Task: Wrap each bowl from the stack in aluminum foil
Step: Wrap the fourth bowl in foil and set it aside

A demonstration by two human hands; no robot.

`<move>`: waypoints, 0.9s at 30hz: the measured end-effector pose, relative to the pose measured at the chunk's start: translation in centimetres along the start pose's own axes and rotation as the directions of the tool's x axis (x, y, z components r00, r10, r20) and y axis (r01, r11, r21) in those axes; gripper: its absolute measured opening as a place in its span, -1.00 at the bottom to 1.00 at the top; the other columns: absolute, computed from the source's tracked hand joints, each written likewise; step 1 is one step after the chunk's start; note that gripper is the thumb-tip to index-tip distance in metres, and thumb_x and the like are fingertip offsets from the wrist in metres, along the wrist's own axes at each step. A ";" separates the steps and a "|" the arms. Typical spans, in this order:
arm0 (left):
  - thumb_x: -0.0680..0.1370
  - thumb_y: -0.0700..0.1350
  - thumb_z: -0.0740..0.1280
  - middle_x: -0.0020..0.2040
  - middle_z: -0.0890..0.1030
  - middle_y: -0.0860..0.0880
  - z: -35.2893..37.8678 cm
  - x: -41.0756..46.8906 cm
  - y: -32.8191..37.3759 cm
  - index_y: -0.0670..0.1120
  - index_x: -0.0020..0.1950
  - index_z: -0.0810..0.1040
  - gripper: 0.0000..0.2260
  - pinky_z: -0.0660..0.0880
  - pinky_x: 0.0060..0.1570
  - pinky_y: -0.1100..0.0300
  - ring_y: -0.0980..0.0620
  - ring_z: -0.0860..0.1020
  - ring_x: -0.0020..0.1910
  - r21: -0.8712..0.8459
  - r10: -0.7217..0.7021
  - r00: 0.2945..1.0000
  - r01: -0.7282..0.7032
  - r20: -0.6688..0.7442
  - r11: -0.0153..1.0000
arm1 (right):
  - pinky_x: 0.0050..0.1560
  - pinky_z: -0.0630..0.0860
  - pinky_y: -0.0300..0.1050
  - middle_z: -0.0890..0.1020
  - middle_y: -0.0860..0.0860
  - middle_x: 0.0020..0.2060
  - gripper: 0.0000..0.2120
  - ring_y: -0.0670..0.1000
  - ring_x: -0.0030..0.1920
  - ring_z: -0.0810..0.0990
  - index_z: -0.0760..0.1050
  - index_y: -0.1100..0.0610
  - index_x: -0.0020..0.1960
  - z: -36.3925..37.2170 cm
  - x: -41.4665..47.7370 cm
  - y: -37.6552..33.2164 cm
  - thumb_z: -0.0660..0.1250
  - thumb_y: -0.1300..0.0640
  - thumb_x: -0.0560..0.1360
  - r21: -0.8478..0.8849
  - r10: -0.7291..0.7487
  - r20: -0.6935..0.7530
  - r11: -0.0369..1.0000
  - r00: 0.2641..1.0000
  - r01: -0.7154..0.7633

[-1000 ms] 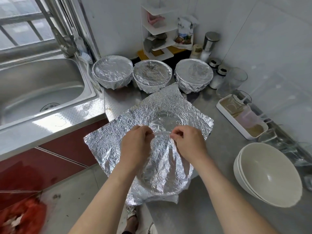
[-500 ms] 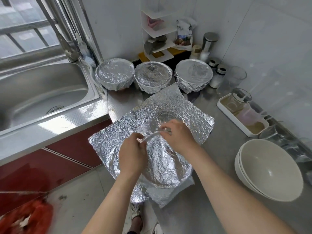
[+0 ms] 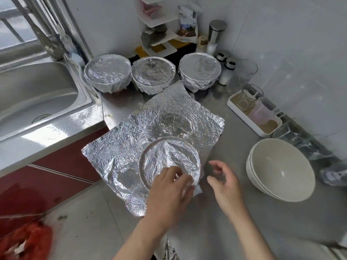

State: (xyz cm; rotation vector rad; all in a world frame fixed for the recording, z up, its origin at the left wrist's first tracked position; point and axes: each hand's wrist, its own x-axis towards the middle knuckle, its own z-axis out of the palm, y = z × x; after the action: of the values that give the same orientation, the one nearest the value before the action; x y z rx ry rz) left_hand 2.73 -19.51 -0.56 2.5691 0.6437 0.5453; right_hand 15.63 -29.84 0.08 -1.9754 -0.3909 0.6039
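Soft daylight came from the barred window (image 3: 16,25) at 10 o'clock and lit the scene evenly. It glared white on the stainless steel sink's flat rim (image 3: 47,134) at 9 o'clock and sparkled on the crumpled silver aluminium foil sheet (image 3: 120,147). Shadows were faint. The left hand (image 3: 169,190) and right hand (image 3: 225,184) were smeared at the fingers. The red heap (image 3: 26,243) at 7 o'clock was blurred. Straight lines bowed near the edges.

Steel counter (image 3: 216,222), and it's busy: three wrapped bowls (image 3: 153,74) lined up at the back, a crinkled foil sheet (image 3: 169,113) spread in front and spilling over the near edge, a stack of bowls (image 3: 279,169) right, tray (image 3: 244,115) and shakers (image 3: 227,72) behind.
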 end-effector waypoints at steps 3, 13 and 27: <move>0.49 0.06 0.34 -0.13 0.51 0.02 0.6 -0.6 0.1 0.01 -0.06 0.57 -0.85 0.47 -0.25 0.06 -0.04 0.48 -0.17 0.045 0.064 0.998 -0.065 0.023 0.997 | -0.04 0.46 -0.30 0.57 -0.03 0.04 -0.65 -0.11 0.00 0.56 0.49 -0.07 0.04 -0.4 -2.0 1.0 0.45 0.23 0.34 -0.008 0.030 0.156 1.000 0.987 -0.029; 0.48 -0.03 0.25 -0.24 0.51 0.02 2.2 -0.3 1.0 -0.04 -0.13 0.60 -0.84 0.42 -0.26 0.13 -0.02 0.48 -0.26 0.111 0.064 0.998 -0.065 0.009 0.992 | -0.28 0.39 -0.49 0.62 -0.09 -0.31 -0.70 -0.25 -0.28 0.57 0.52 -0.04 -0.20 1.7 -3.1 0.3 0.39 0.36 0.47 -0.064 -0.066 -0.006 0.996 0.998 0.065; 0.57 0.04 0.21 0.32 0.47 -0.20 -1.7 2.9 -1.9 -0.08 0.30 0.55 -0.62 0.41 0.24 -0.06 -0.20 0.42 0.31 0.011 -0.286 0.947 0.291 -0.149 0.957 | 0.36 0.31 -0.18 0.47 -0.10 0.29 -0.64 -0.14 0.33 0.42 0.40 0.05 0.37 4.5 -1.9 -0.6 0.14 0.28 0.62 0.528 0.223 -0.237 0.847 0.946 -0.068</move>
State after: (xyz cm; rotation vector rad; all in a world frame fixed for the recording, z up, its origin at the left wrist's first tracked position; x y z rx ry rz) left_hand 3.64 -16.00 0.71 2.4179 1.0670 0.6299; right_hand 11.49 -27.22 -0.64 -1.5437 0.1075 0.4437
